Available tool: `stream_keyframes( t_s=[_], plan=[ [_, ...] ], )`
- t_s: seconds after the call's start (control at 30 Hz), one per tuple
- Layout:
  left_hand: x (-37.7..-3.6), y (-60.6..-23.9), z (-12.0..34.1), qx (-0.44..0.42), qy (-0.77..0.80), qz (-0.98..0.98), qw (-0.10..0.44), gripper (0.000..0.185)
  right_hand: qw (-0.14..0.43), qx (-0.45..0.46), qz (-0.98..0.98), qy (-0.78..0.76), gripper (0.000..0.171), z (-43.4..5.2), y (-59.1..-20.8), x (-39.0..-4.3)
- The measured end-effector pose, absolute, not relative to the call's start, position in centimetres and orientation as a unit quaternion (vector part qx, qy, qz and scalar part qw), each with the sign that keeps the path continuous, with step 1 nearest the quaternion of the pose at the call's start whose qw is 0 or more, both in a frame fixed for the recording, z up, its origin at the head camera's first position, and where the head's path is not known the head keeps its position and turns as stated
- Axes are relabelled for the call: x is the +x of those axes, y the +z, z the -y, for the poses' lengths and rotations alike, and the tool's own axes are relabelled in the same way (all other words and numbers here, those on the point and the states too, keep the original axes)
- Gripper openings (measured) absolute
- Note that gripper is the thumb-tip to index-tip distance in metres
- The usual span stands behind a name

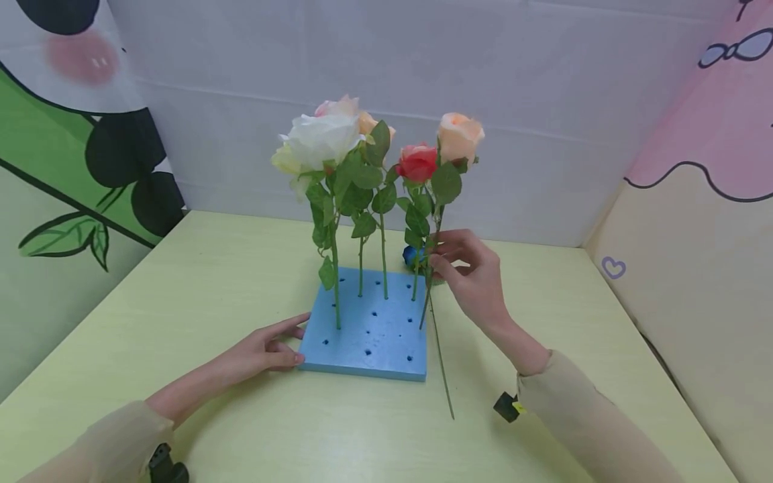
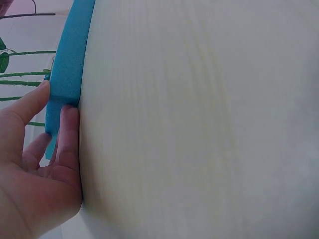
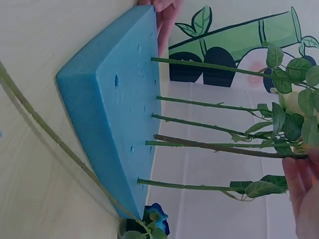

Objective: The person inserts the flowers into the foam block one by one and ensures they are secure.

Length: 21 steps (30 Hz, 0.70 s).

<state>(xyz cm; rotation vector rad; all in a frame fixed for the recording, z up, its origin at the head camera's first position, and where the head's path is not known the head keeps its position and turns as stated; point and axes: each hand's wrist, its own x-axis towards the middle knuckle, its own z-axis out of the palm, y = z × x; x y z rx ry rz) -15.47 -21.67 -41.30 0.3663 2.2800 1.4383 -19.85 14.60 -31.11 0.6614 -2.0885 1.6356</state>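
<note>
My right hand (image 1: 474, 278) pinches the stem (image 3: 224, 147) of a peach rose (image 1: 460, 137) held upright over the right side of a blue foam block (image 1: 362, 362). The stem's lower end is near the holed top; whether it touches cannot be told. My left hand (image 1: 266, 352) rests against the block's left side, fingers (image 2: 70, 139) touching its edge. Standing in the block are a white rose (image 1: 326, 139), a red rose (image 1: 418, 162), and pink and orange flowers partly hidden behind the white one.
A blue rose (image 1: 413, 256) lies on the table behind the block's right corner, its long stem (image 1: 443, 376) running toward the front along the right side. Pale cloth (image 1: 513, 181) hangs behind the table (image 1: 241, 268), with printed cartoon walls on both sides.
</note>
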Motion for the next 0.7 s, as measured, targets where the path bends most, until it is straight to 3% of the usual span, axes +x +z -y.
stream_keyframes(
  t_s=[0.7],
  plan=[
    [-15.1,-40.9,21.6,0.127,0.514,-0.823,0.208,0.08,0.15,0.284,0.712,0.624,0.023,-9.6,-32.0,-20.6]
  ],
)
